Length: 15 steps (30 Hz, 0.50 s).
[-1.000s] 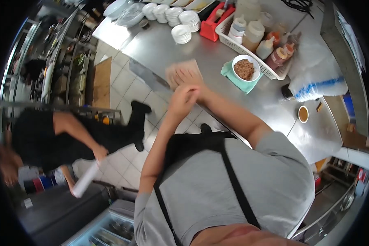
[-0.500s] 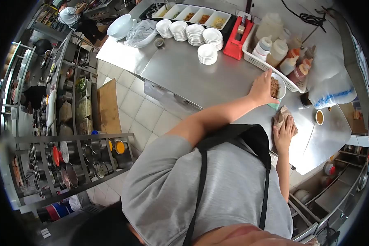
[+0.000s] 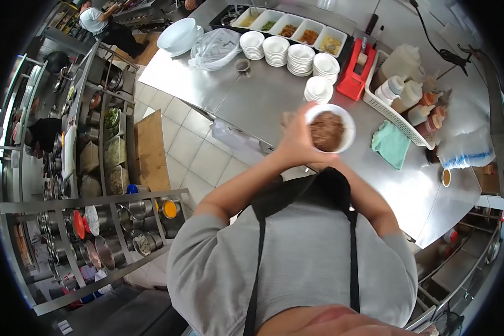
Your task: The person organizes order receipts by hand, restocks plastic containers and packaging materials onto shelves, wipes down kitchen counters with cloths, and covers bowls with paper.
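Observation:
My left hand [image 3: 298, 140] is closed around the side of a white bowl [image 3: 350, 130], thumb and fingers on its wall. Brown shredded food [image 3: 326, 131] fills the bowl, which is raised in front of my chest. My right forearm [image 3: 359, 182] reaches in behind the bowl and left hand. That hand is almost wholly hidden, so its fingers do not show. A small brownish patch [image 3: 287, 119] peeks out beyond my left hand; I cannot make out whether it is the crumpled brown cloth or fingers. A green cloth [image 3: 391, 144] lies on the steel counter [image 3: 369, 185].
Stacks of small white dishes [image 3: 301, 59] stand beyond the bowl, before a row of food trays [image 3: 288, 31]. A red dispenser [image 3: 355, 70] and a white basket [image 3: 395, 115] of squeeze bottles are farther right. A small cup [image 3: 446, 177] sits near the right end. Another person [image 3: 98, 25] stands far left.
The bowl has come up off the counter and leftward in my left hand, uncovering the green cloth. My right hand has moved left behind it, and the crumpled brown cloth has left its spot.

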Each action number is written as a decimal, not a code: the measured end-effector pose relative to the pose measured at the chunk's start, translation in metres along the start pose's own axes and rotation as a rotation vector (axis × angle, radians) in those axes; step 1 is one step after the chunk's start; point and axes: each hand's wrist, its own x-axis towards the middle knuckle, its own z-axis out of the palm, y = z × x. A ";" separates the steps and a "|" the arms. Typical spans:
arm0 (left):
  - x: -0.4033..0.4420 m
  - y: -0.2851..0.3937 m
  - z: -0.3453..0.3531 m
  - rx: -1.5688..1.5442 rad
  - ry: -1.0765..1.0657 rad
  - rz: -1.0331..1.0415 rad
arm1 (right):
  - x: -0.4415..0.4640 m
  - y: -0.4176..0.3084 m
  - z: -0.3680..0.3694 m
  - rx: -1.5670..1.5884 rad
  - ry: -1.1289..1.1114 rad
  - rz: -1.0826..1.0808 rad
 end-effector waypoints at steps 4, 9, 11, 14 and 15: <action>-0.043 -0.007 -0.083 0.397 0.120 0.021 | 0.138 0.013 0.006 -0.572 0.497 -0.367; -0.084 -0.009 -0.130 0.534 0.354 -0.206 | 0.240 -0.036 0.005 -0.130 0.326 -0.107; -0.086 -0.008 -0.134 0.497 0.372 -0.204 | 0.228 -0.075 -0.023 -0.051 0.140 -0.115; -0.074 -0.007 -0.126 0.390 0.339 -0.191 | 0.179 -0.055 0.012 0.700 0.242 -0.457; -0.069 -0.010 -0.120 0.390 0.288 -0.181 | 0.144 -0.052 0.017 0.503 0.363 -0.401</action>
